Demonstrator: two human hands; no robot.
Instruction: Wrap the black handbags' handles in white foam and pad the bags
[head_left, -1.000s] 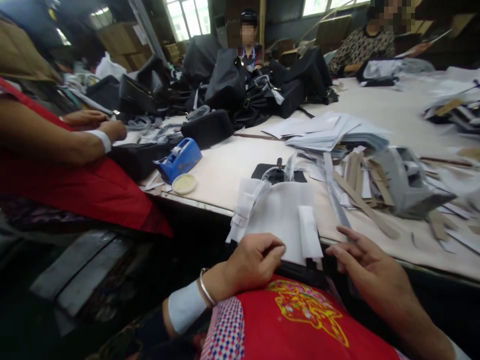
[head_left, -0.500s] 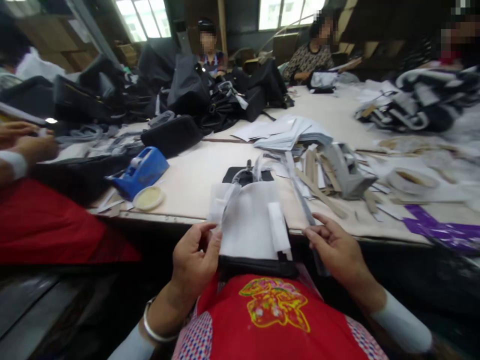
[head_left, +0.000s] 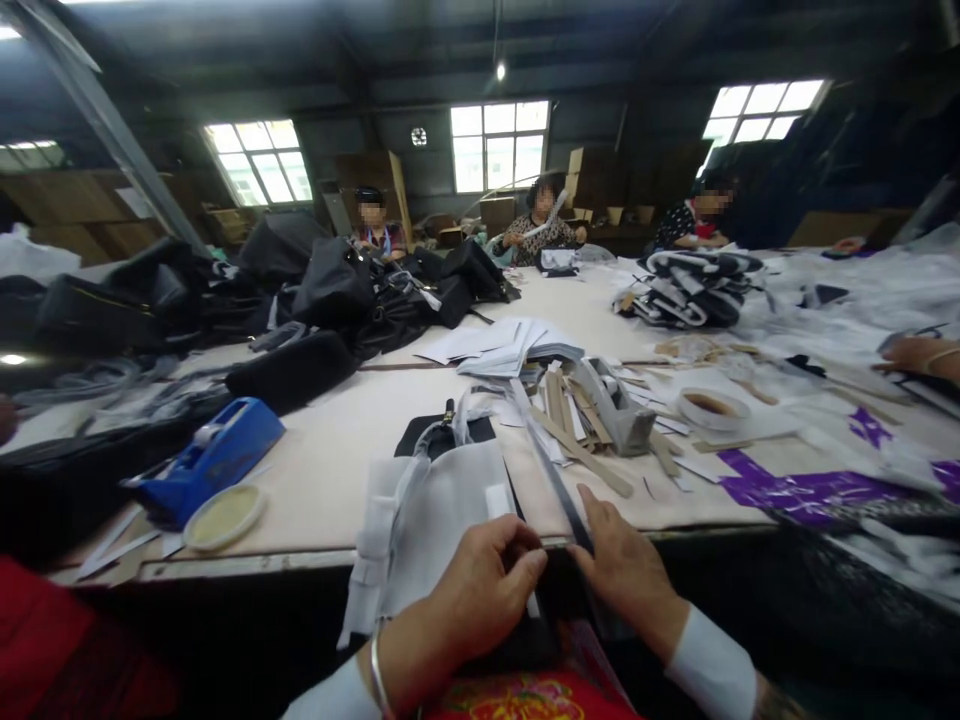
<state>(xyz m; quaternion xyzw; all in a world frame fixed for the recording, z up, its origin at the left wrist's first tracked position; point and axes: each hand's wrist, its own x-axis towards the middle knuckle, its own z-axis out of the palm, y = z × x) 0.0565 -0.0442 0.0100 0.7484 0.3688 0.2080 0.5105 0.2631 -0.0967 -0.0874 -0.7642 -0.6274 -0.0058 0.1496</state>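
Observation:
A black bag [head_left: 416, 437], its front covered by a white wrapping sheet [head_left: 439, 505], leans over the table's front edge toward my lap. Its wrapped handle [head_left: 411, 480] curves along the left side. My left hand [head_left: 484, 580] lies over the lower right of the sheet, thumb and fingers pinched; whatever is between them is hidden. To its right, my right hand [head_left: 630, 565] has the long dark strap [head_left: 564, 495] between thumb and fingers. The strap, in clear film higher up, runs away across the table. A small white piece [head_left: 496, 500] shows just above my left hand.
A blue tape dispenser [head_left: 214, 455] and a yellowish roll [head_left: 223, 517] are at left. Paper sheets [head_left: 517, 345], a grey tape dispenser [head_left: 619, 405], cardboard strips [head_left: 577, 430] and purple tape [head_left: 810, 490] lie ahead and right. Black bags [head_left: 330, 290] are piled behind. Several people sit around.
My left hand has moved from the sheet's left edge to its right side, close to my right hand. The right hand stays at the strap. My view has tilted up and turned right.

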